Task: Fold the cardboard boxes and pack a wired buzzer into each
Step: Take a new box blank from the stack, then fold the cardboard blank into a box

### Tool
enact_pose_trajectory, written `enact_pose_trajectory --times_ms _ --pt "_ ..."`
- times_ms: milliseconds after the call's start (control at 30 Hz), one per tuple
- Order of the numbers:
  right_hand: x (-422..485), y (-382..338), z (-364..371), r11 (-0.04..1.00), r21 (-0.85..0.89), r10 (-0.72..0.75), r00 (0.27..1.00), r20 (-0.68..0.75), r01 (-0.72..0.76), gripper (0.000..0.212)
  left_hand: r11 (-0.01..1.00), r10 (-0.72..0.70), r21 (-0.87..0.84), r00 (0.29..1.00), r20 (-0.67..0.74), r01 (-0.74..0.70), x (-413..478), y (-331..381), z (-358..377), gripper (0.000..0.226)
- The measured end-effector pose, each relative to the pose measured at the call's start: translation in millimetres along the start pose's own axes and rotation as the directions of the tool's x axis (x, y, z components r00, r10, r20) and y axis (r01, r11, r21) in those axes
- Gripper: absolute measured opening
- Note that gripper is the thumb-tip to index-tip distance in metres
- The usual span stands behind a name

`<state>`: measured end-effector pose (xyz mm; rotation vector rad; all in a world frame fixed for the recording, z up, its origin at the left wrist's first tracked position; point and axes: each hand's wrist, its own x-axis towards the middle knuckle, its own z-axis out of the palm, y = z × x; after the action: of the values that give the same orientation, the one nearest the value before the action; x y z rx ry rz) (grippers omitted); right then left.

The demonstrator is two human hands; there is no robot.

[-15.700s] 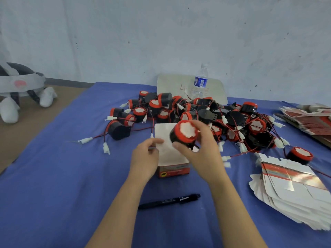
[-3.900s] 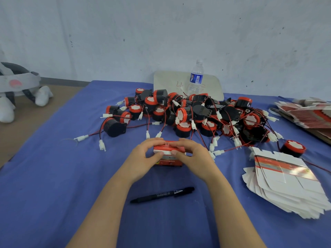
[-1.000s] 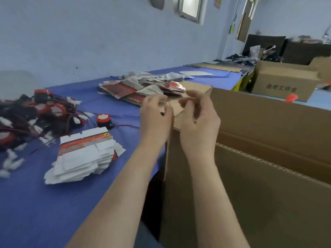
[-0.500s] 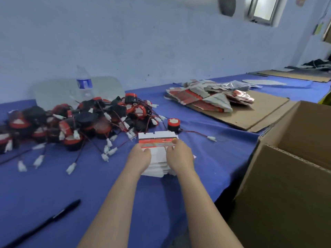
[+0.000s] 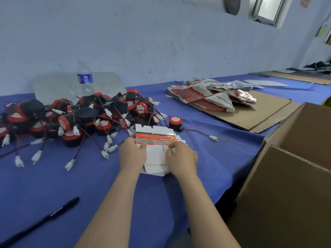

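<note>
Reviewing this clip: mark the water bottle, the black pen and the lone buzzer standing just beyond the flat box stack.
water bottle [image 5: 85, 80]: head view, on its blue label.
black pen [image 5: 55, 213]: head view, middle of the barrel.
lone buzzer [image 5: 175, 120]: head view, on its white top face.

2 bare arms at the table
The left hand and right hand are uncovered, and both forearms run bare from the wrists down to the bottom edge of the view.
</note>
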<state>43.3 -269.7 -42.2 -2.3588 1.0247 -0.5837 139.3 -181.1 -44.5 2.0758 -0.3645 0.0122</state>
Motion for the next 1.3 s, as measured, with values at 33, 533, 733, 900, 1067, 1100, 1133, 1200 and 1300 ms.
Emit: enact_pose_trajectory --times_ms 33,533,733,900,1067,1100,1133,1200,1300 --pt "1 0 -1 1.000 0.009 0.007 1.000 -0.006 -0.007 0.026 1.000 0.022 0.010 1.000 -0.016 -0.022 1 0 -2 0.015" --pt "1 -104 6 0.614 0.764 -0.175 0.978 -0.117 0.201 0.027 0.923 0.258 -0.300 0.966 0.014 -0.242 6 -16 -110 0.033" --pt "-32 -167 62 0.512 0.824 -0.353 0.934 -0.054 0.241 0.038 0.910 0.048 -0.403 0.991 -0.128 -0.096 -4 -60 -167 0.076" --pt "-56 -191 112 0.508 0.833 -0.458 0.888 0.045 0.220 0.038 0.931 -0.034 -0.357 0.958 -0.285 -0.073 -4 -99 -198 0.033" --pt "-57 -183 143 0.561 0.822 -0.460 0.864 0.206 0.103 0.032 0.976 -0.121 -0.214 0.934 -0.336 0.050 -3 -140 -216 0.017" --pt "-55 -180 146 0.569 0.819 -0.455 0.857 0.240 0.073 0.024 0.973 -0.143 -0.219 0.941 -0.306 0.077 -2 -146 -216 0.019" --pt "-54 -177 148 0.573 0.818 -0.447 0.856 0.260 0.051 0.017 0.969 -0.159 -0.230 0.947 -0.279 0.094 -2 -149 -216 0.022" --pt "-53 -173 147 0.561 0.828 -0.408 0.870 0.276 0.001 0.020 0.970 -0.155 -0.225 0.951 -0.267 0.095 -2 -151 -212 0.028" --pt "-53 -173 145 0.444 0.869 -0.326 0.864 0.384 -0.219 0.029 0.996 -0.083 -0.061 0.948 -0.307 0.068 -2 -148 -203 0.036"
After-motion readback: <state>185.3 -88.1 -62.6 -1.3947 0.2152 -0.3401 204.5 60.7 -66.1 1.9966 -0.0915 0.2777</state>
